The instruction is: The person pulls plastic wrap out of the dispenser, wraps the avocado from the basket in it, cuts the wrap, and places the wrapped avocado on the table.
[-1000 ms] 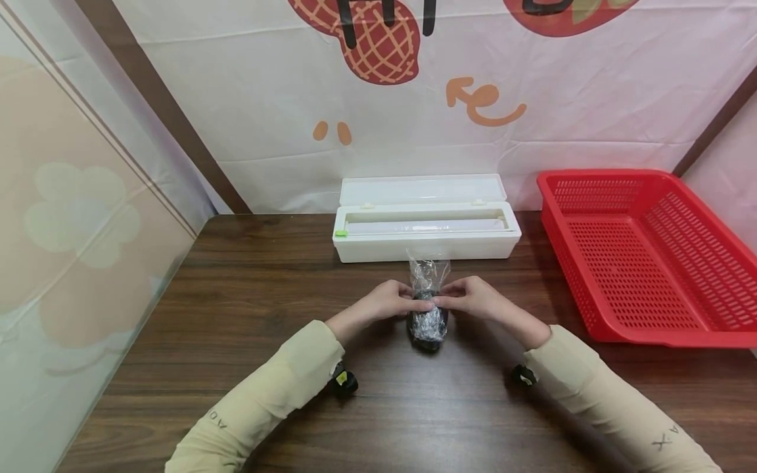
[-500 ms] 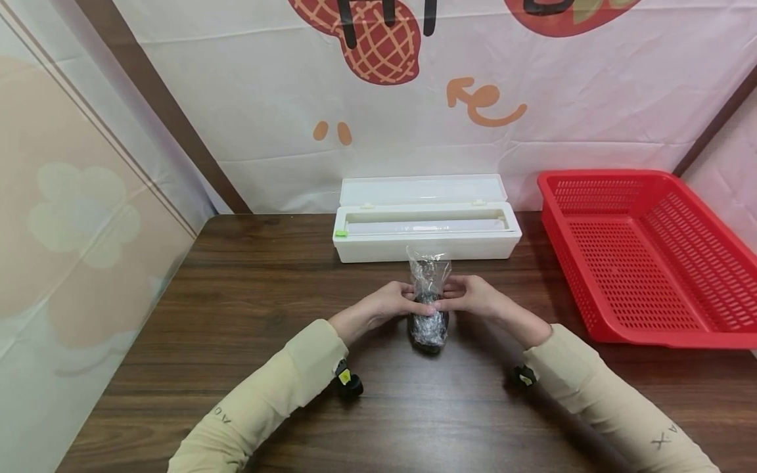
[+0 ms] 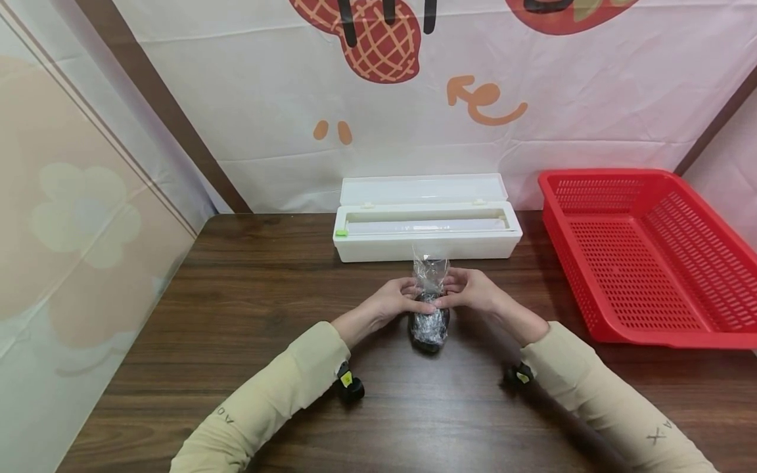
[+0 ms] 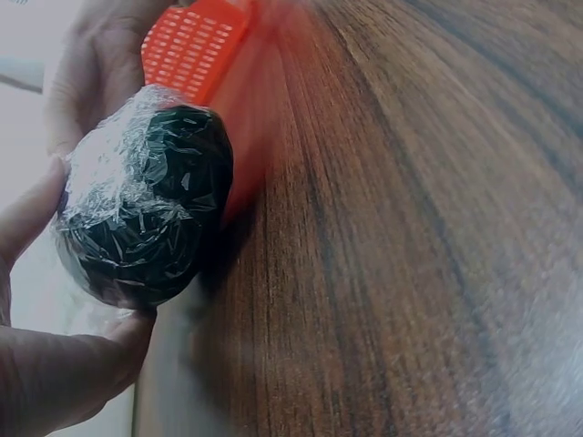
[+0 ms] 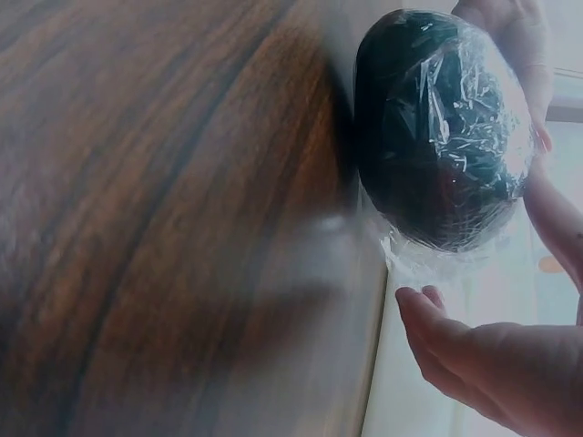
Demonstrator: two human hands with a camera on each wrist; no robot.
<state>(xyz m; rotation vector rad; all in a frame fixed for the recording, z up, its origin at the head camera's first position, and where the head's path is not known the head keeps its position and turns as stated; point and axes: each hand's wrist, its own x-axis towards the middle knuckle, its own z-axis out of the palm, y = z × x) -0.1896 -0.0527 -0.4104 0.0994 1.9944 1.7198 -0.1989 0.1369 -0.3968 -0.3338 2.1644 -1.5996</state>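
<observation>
A dark, smooth oblong thing in cling film [image 3: 429, 323] lies on the table between both hands; the film hides its exact kind. A loose clear tail of film [image 3: 430, 270] stands out from its far end. My left hand [image 3: 393, 301] holds it from the left, thumb on top and fingers against the side, as the left wrist view [image 4: 77, 364] shows. On the other side my right hand [image 3: 473, 293] rests its thumb on the wrapped top. In the right wrist view the right fingers [image 5: 455, 337] are slightly apart from the body, near the loose film.
Behind the hands stands a white cling film dispenser [image 3: 427, 248] with its lid up and a roll inside. A red plastic basket [image 3: 597, 289] sits at the right. Brown wood-grain table [image 3: 266, 276] lies underneath, with a printed cloth behind it.
The right fingers have lifted and spread slightly beside the film tail, and the left fingers have shifted a little too. The film tail has moved slightly; the wrapped thing has hardly moved.
</observation>
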